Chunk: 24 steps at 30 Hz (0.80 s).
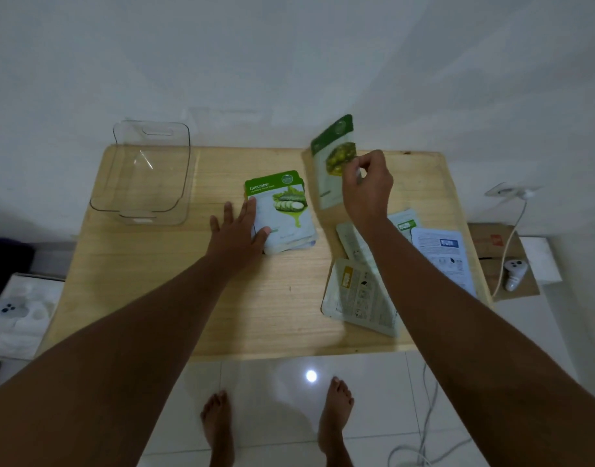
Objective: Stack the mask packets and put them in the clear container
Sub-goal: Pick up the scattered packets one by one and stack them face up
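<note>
A small stack of mask packets point(284, 210) lies mid-table, a green-and-white cucumber packet on top. My left hand point(237, 230) rests flat on the stack's left edge, fingers spread. My right hand point(366, 187) pinches a green packet point(333, 156) by its right side and holds it upright above the table, right of the stack. Loose packets lie face down at the right: one near the front point(360, 298), a blue-printed one point(441, 257), and others point(403, 224) partly hidden under my right forearm. The clear container point(141, 176) stands empty at the table's back left.
The wooden table point(174, 298) stands against a white wall. A cardboard box point(498, 257) with a white controller point(515, 269) and cable sits to the right. A white foam tray point(16, 315) lies on the floor at left. My bare feet show below the table's front edge.
</note>
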Tool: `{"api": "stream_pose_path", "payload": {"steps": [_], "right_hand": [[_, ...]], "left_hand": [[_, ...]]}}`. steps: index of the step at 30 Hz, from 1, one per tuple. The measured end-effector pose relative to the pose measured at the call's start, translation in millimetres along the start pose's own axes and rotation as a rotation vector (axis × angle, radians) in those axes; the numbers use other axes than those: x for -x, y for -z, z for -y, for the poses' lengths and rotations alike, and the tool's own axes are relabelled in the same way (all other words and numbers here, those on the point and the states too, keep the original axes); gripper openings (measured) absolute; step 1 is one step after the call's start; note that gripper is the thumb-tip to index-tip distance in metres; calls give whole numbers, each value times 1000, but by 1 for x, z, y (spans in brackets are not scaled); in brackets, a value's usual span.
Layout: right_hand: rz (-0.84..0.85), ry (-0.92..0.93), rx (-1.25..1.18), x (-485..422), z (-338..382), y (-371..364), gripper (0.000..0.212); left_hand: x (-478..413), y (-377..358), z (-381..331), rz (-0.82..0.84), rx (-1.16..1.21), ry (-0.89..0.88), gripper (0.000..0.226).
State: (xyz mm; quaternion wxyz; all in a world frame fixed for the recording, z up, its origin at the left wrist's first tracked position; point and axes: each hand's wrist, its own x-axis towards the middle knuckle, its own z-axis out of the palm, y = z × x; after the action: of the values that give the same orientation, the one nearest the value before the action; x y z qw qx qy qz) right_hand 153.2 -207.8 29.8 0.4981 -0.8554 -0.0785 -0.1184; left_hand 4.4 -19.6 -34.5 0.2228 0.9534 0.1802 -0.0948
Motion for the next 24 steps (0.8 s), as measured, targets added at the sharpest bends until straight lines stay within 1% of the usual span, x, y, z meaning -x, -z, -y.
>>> {"api": "stream_pose_path", "payload": {"steps": [2,4,7,10,12,14,17,18,19,21,24], "right_hand": [[-13,-27,-86,10,9,-10,11],[15,-50,-140,25,12,-22,10],[80,-67,-149,46,11,-40,10],[101,-89,-142,59,6,-48,11],[132,-87,-69,62,3,-47,12],[206,-47,72,62,3,-42,18],[427,38,282,66,3,-38,51],[493,77,323,69,3,-40,58],[541,122,356,72,2,-42,60],[604,201,406,78,-4,-47,56],[643,211,421,86,-12,-52,49]], "left_hand": [[0,1,1,2,0,3,74],[0,1,2,2,0,0,74],[0,0,2,6,1,-5,75],[1,2,3,15,6,-7,74],[1,5,3,27,18,-8,72],[1,8,2,39,40,-7,70],[3,11,-3,31,72,20,68],[2,10,-5,25,84,29,67],[2,10,-5,22,90,31,66],[1,7,-4,29,72,11,65],[0,4,0,27,25,-15,67]]}}
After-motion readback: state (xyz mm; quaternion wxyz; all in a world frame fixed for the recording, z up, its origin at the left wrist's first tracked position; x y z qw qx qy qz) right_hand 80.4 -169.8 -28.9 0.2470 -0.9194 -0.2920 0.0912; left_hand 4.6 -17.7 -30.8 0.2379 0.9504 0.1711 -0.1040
